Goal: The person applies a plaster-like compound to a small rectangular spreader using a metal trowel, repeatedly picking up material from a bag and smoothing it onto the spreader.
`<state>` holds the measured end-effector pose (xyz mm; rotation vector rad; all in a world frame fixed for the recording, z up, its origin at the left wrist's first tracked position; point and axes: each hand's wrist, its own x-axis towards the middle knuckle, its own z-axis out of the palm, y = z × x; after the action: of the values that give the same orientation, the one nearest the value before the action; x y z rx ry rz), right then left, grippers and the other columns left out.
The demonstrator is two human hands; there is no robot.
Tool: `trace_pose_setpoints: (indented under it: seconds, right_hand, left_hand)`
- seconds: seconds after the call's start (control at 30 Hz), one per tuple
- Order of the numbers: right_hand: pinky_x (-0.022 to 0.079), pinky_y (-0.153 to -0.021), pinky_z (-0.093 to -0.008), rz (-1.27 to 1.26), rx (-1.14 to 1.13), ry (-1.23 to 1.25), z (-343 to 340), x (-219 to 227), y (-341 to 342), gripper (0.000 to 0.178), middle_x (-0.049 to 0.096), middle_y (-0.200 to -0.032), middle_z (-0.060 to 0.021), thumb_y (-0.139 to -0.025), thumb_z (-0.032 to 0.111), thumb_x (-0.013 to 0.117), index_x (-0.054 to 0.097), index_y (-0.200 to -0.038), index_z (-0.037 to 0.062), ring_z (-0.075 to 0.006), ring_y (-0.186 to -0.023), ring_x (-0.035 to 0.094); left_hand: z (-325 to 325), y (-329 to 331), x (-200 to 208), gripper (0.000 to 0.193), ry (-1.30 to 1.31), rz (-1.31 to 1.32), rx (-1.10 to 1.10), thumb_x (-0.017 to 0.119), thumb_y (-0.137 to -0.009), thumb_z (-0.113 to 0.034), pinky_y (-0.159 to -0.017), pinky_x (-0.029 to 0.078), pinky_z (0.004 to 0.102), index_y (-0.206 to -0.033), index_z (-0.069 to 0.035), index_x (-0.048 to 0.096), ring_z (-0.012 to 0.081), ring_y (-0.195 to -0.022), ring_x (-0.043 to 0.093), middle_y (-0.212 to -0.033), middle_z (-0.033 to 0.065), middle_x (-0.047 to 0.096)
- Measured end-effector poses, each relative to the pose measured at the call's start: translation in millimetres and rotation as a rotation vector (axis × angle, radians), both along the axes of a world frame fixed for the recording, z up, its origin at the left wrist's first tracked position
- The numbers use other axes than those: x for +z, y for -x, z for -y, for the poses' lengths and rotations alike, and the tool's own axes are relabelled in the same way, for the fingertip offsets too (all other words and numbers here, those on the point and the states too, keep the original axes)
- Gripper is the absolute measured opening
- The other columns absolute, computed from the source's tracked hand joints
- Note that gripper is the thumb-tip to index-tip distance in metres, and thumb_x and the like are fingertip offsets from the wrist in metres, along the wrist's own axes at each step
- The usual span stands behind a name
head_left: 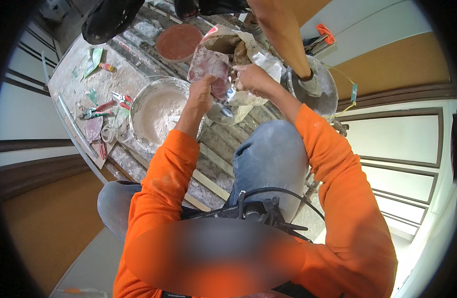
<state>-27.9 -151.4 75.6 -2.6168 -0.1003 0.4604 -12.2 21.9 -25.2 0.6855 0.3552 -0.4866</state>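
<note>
- Head view: the left hand (202, 94) has its grip closed on the lower edge of a torn paper sack (223, 59), held above the dusty tabletop (84, 74).
- The right hand (251, 78) pinches the sack's opening from the other side.
- Just left of the sack stands a metal bowl of white powder (156, 115); a bowl of red powder (179, 42) lies beyond.
- Another person's gloved hand (310, 84) rests at a grey basin (330, 94).
</note>
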Motion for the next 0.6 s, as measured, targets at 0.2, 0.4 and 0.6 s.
trace_pose_setpoints:
  seconds: [0.2,0.4,0.6]
  right_hand:
    - [0.041,-0.043,-0.0371,-0.263,-0.318,-0.352,-5,13,2,0.054,0.065,-0.070,-0.0143,-0.082,0.007,0.052,0.056,-0.136,0.0084,-0.0185,-0.047,0.053]
    - [0.032,-0.035,-0.0311,-0.361,-0.490,-0.479,3,6,-12,0.057,0.056,-0.059,-0.0067,-0.088,0.008,0.042,0.052,-0.143,0.0182,-0.0136,-0.037,0.038]
    - [0.030,-0.035,-0.0284,-0.350,-0.466,-0.469,-3,-2,-13,0.048,0.050,-0.061,-0.0023,-0.093,0.014,0.041,0.054,-0.139,0.0156,-0.0111,-0.040,0.039]
  left_hand:
    - [1,5,23,0.019,-0.049,0.047,0.056,0.061,-0.090,-0.006,-0.078,0.055,0.0381,-0.107,0.002,0.061,0.0243,-0.086,0.067,-0.099,0.0111,0.067]
    - [0,5,26,0.020,-0.115,0.019,-0.002,0.063,-0.089,-0.005,-0.080,0.054,0.0352,-0.107,0.002,0.063,0.0226,-0.089,0.066,-0.100,0.0092,0.067]
    - [-6,4,22,0.021,-0.132,0.061,0.037,0.065,-0.088,-0.006,-0.081,0.053,0.0336,-0.108,0.002,0.063,0.0210,-0.092,0.064,-0.104,0.0089,0.066]
